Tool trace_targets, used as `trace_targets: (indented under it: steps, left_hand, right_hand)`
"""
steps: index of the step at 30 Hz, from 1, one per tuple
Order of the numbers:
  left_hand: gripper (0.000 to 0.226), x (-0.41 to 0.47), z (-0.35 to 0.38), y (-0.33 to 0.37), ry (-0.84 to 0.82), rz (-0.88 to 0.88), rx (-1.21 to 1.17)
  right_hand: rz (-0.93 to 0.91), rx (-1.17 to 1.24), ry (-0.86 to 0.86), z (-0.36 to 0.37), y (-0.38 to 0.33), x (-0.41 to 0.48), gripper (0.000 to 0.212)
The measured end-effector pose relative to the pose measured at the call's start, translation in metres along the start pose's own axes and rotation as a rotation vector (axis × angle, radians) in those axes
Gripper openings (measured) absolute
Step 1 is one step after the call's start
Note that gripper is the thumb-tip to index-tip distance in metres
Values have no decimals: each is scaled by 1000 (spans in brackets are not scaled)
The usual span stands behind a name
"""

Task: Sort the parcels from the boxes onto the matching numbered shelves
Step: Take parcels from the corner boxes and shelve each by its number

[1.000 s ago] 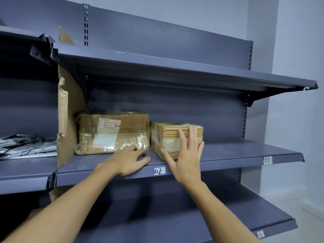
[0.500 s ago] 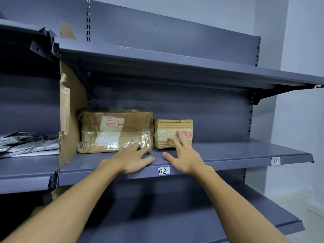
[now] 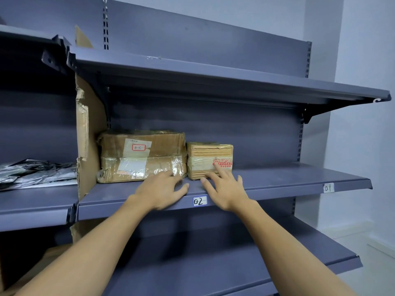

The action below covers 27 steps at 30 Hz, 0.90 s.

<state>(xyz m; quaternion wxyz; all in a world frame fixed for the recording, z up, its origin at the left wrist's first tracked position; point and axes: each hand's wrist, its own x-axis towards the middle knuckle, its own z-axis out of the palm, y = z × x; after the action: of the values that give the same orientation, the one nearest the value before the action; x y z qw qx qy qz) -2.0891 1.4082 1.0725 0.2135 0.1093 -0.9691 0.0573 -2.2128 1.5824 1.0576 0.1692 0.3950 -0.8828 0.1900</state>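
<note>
Three grey-blue metal shelves were mounted one above another on a slotted back panel of the same colour: an upper shelf [image 3: 213, 82], a middle shelf [image 3: 288, 178] and a lower shelf [image 3: 213, 253]. A pale wall [image 3: 363, 146] was seen to the right, with a strip of pale floor [image 3: 376, 263] below it. Two small white labels were fixed to the front edge of the middle shelf, one marked "02" [image 3: 200, 201] near its middle and one marked "01" [image 3: 328, 188] near its right end. An upright sheet of torn brown cardboard [image 3: 89, 135] was set at the left end of that shelf, and crumpled silver plastic bags [image 3: 36, 171] were laid on the neighbouring shelf beyond it.

A large brown cardboard parcel [image 3: 141, 155], bound in clear tape and bearing a white sticker, was placed on the middle shelf just beside the cardboard sheet. A small brown cardboard parcel [image 3: 209, 159] with red print was stood touching its right side, behind the "02" label.

The left hand [image 3: 158, 193] was laid palm down on the shelf, its fingers extended, the fingertips brought up to the lower right front of the large parcel; nothing was gripped. The right hand [image 3: 224, 189] was spread flat in the same way, with its forefinger [image 3: 218, 169] pressed against the front of the small parcel by the red print; nothing was held.
</note>
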Motion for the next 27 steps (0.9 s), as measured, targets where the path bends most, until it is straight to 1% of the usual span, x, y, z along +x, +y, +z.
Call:
trace_targets:
  steps: [2, 4, 6, 10, 12, 17, 21, 24, 27]
  left_hand:
    - [83, -4, -1, 1, 77, 44, 92]
    - [86, -9, 1, 4, 121, 95, 126]
    - [82, -16, 4, 12, 151, 174, 97]
    - [65, -24, 19, 40, 215, 380, -14]
    - [62, -27, 28, 60, 211, 461, -54]
    - [62, -38, 50, 122, 207, 619, -151]
    - [74, -48, 66, 175, 119, 686, -204]
    - [82, -54, 74, 215, 75, 726, -223]
    - [84, -58, 80, 257, 51, 763, -258]
  right_hand:
    - [-11, 1, 34, 2, 1, -8, 52]
    - [-19, -2, 67, 1, 2, -16, 53]
    - [7, -20, 65, -6, 5, -28, 53]
    - [101, -90, 38, -20, 18, -64, 58]
    - [149, -129, 30, -26, 28, -86, 59]
    - [288, -231, -15, -37, 61, -151, 66]
    - [403, -338, -103, -50, 92, -206, 70]
    - [469, -349, -133, -60, 115, -245, 68]
    - [525, -336, -145, -70, 138, -281, 67]
